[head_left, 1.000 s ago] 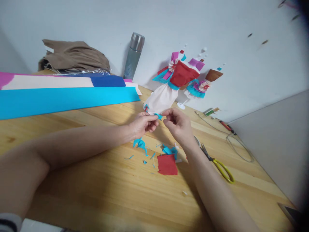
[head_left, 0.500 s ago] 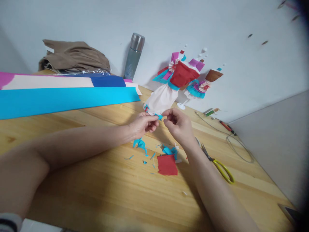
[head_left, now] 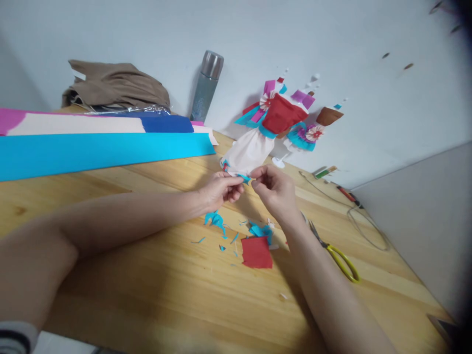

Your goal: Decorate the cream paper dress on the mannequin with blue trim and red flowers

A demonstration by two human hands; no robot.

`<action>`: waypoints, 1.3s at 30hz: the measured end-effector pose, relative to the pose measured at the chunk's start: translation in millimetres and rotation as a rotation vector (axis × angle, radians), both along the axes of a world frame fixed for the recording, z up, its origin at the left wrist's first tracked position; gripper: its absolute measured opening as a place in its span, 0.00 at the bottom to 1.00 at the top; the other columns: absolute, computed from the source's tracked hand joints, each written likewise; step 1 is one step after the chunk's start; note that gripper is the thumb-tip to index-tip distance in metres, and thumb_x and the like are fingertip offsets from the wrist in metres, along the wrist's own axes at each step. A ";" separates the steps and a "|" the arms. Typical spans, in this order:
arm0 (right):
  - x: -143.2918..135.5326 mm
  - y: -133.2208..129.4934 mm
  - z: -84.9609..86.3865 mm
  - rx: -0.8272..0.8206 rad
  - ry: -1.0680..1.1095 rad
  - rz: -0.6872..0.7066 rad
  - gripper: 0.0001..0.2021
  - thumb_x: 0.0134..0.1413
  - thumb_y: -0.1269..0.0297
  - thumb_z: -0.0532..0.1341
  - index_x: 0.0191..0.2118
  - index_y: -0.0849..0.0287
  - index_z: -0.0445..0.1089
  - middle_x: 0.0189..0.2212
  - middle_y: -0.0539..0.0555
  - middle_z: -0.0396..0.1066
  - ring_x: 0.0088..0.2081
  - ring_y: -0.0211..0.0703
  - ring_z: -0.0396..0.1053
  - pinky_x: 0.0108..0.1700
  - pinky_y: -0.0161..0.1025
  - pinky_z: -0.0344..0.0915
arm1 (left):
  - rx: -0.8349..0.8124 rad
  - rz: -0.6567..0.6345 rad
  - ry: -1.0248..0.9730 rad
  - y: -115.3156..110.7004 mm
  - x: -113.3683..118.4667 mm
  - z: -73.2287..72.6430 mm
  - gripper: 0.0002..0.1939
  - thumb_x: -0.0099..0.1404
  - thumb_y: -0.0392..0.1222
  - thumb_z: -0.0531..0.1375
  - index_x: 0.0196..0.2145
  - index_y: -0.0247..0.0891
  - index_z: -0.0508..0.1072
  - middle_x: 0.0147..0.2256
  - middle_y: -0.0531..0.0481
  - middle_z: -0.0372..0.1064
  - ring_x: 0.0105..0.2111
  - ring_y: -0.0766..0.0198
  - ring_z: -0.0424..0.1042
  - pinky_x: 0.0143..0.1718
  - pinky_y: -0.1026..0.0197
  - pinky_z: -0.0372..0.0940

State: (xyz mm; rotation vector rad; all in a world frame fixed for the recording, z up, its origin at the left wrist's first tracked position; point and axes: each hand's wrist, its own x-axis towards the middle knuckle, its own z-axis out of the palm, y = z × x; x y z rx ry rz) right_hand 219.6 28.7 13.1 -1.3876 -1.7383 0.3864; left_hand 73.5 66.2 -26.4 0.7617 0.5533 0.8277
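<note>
A miniature paper dress on a stand has a red top (head_left: 282,114), a blue waistband (head_left: 267,132) and a long off-white skirt (head_left: 246,149). Blue trim (head_left: 243,178) lies along the skirt's lower edge, with a bit of red at its left end. My left hand (head_left: 222,189) pinches the hem and trim between thumb and fingers. At the trim's right end, the closed thumb and forefinger of my right hand (head_left: 275,189) pinch its tip. Below the hands lie a red paper piece (head_left: 257,252) and blue paper scraps (head_left: 215,220).
Yellow-handled scissors (head_left: 341,260) lie right of my forearm. A second small dress (head_left: 304,137) stands behind. Blue paper (head_left: 103,153) stretches along the left, near a thermos (head_left: 206,88) and brown cloth (head_left: 118,86). A cable (head_left: 363,233) and red cutter (head_left: 346,193) are at the right.
Both hands stay at the hem with almost the same grip. The whole view has shifted slightly; nothing else has visibly moved.
</note>
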 end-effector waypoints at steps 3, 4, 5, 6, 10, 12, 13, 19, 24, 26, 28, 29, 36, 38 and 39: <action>0.1 0.7 0.7 0.019 -0.054 0.020 0.05 0.41 0.67 0.57 0.29 0.55 0.67 0.21 0.47 0.63 0.23 0.38 0.60 0.27 0.38 0.55 | 0.005 -0.001 0.002 -0.4 -0.1 0.1 0.11 0.65 0.33 0.59 0.25 0.32 0.71 0.19 0.52 0.66 0.15 0.73 0.60 0.19 0.67 0.50; -0.3 0.8 1.1 0.034 -0.080 0.022 0.06 0.40 0.67 0.56 0.29 0.55 0.67 0.21 0.47 0.63 0.23 0.38 0.60 0.28 0.38 0.55 | 0.007 -0.003 0.005 -0.6 -0.2 0.3 0.11 0.65 0.33 0.59 0.24 0.32 0.71 0.19 0.53 0.66 0.15 0.73 0.60 0.19 0.67 0.50; -0.8 0.9 1.6 0.049 -0.108 0.020 0.06 0.40 0.68 0.56 0.29 0.56 0.66 0.21 0.47 0.63 0.23 0.39 0.60 0.28 0.38 0.55 | 0.010 -0.006 0.007 -0.7 -0.2 0.3 0.11 0.65 0.33 0.58 0.24 0.32 0.70 0.19 0.52 0.66 0.15 0.73 0.60 0.19 0.67 0.51; -1.3 0.8 2.2 0.063 -0.137 0.014 0.07 0.39 0.68 0.55 0.29 0.56 0.66 0.21 0.48 0.63 0.23 0.39 0.60 0.28 0.38 0.55 | 0.011 -0.008 0.007 -0.8 -0.3 0.3 0.12 0.65 0.33 0.58 0.24 0.32 0.70 0.19 0.53 0.66 0.15 0.73 0.60 0.18 0.67 0.51; -2.5 0.9 4.0 0.090 -0.234 -0.023 0.09 0.38 0.69 0.54 0.30 0.56 0.66 0.22 0.48 0.64 0.24 0.39 0.61 0.30 0.39 0.56 | 0.018 -0.010 0.003 -0.3 -0.2 -0.7 0.12 0.66 0.33 0.58 0.23 0.32 0.69 0.19 0.53 0.67 0.15 0.74 0.61 0.18 0.67 0.52; -2.1 1.3 4.2 0.100 -0.261 -0.031 0.09 0.38 0.69 0.54 0.30 0.56 0.66 0.23 0.49 0.64 0.25 0.40 0.61 0.30 0.39 0.56 | 0.022 -0.011 0.004 -0.3 -0.2 -0.9 0.12 0.66 0.33 0.59 0.23 0.33 0.69 0.19 0.53 0.67 0.15 0.74 0.60 0.18 0.67 0.52; -1.7 1.5 4.2 0.103 -0.270 -0.031 0.09 0.38 0.69 0.54 0.30 0.56 0.66 0.23 0.49 0.65 0.25 0.40 0.61 0.30 0.39 0.56 | 0.023 -0.011 0.006 -0.5 -0.3 -0.6 0.13 0.66 0.33 0.59 0.23 0.33 0.69 0.19 0.53 0.67 0.15 0.74 0.60 0.18 0.67 0.52; -0.6 1.5 3.7 0.122 -0.283 -0.024 0.06 0.42 0.68 0.55 0.30 0.55 0.65 0.24 0.49 0.65 0.26 0.40 0.62 0.31 0.39 0.57 | 0.021 0.002 0.014 -2.3 -0.3 2.2 0.16 0.67 0.33 0.58 0.20 0.33 0.68 0.18 0.52 0.66 0.14 0.74 0.60 0.18 0.67 0.51; -3.2 0.8 3.1 0.168 -0.297 -0.017 0.04 0.53 0.64 0.56 0.28 0.56 0.63 0.25 0.51 0.66 0.26 0.40 0.62 0.31 0.39 0.58 | 0.016 0.002 0.000 -2.3 0.6 1.1 0.14 0.66 0.32 0.57 0.22 0.33 0.69 0.18 0.53 0.66 0.14 0.74 0.60 0.18 0.67 0.51; -4.1 1.7 1.6 0.201 -0.317 -0.036 0.06 0.54 0.63 0.56 0.28 0.55 0.62 0.24 0.51 0.65 0.26 0.40 0.62 0.31 0.40 0.58 | 0.016 -0.001 -0.002 -2.0 0.6 0.3 0.14 0.66 0.32 0.57 0.21 0.33 0.69 0.18 0.53 0.66 0.14 0.74 0.60 0.18 0.67 0.51; -4.6 3.1 -0.4 0.232 -0.329 -0.050 0.06 0.54 0.64 0.56 0.27 0.55 0.62 0.24 0.51 0.65 0.26 0.40 0.61 0.31 0.40 0.58 | 0.017 -0.003 0.000 -1.7 0.5 -0.5 0.15 0.66 0.33 0.58 0.21 0.33 0.69 0.18 0.52 0.66 0.14 0.74 0.60 0.18 0.67 0.51; -4.8 3.8 -1.5 0.246 -0.330 -0.053 0.06 0.54 0.64 0.56 0.27 0.55 0.62 0.24 0.51 0.65 0.26 0.40 0.61 0.31 0.40 0.58 | 0.018 -0.004 0.002 -1.5 0.4 -0.8 0.15 0.65 0.33 0.58 0.21 0.33 0.69 0.18 0.52 0.66 0.14 0.74 0.60 0.18 0.67 0.51; -7.7 3.8 -5.6 0.246 -0.301 -0.134 0.07 0.53 0.63 0.58 0.26 0.56 0.64 0.21 0.51 0.66 0.24 0.39 0.61 0.29 0.39 0.57 | 0.004 0.004 0.009 -1.2 0.5 -1.5 0.14 0.64 0.33 0.60 0.21 0.33 0.69 0.18 0.53 0.66 0.14 0.75 0.59 0.18 0.67 0.51; -9.2 2.8 -5.3 0.233 -0.291 -0.163 0.07 0.52 0.62 0.58 0.26 0.55 0.65 0.21 0.50 0.66 0.23 0.39 0.61 0.29 0.39 0.57 | -0.002 0.006 0.011 -1.7 0.6 -0.6 0.14 0.64 0.33 0.60 0.20 0.33 0.69 0.18 0.53 0.66 0.14 0.75 0.59 0.18 0.67 0.51; -9.9 2.3 -5.0 0.228 -0.284 -0.172 0.06 0.52 0.62 0.59 0.26 0.55 0.66 0.21 0.50 0.66 0.23 0.39 0.61 0.29 0.39 0.57 | -0.006 0.007 0.011 -2.0 0.5 0.0 0.14 0.65 0.33 0.59 0.20 0.33 0.69 0.18 0.53 0.66 0.14 0.74 0.59 0.18 0.67 0.51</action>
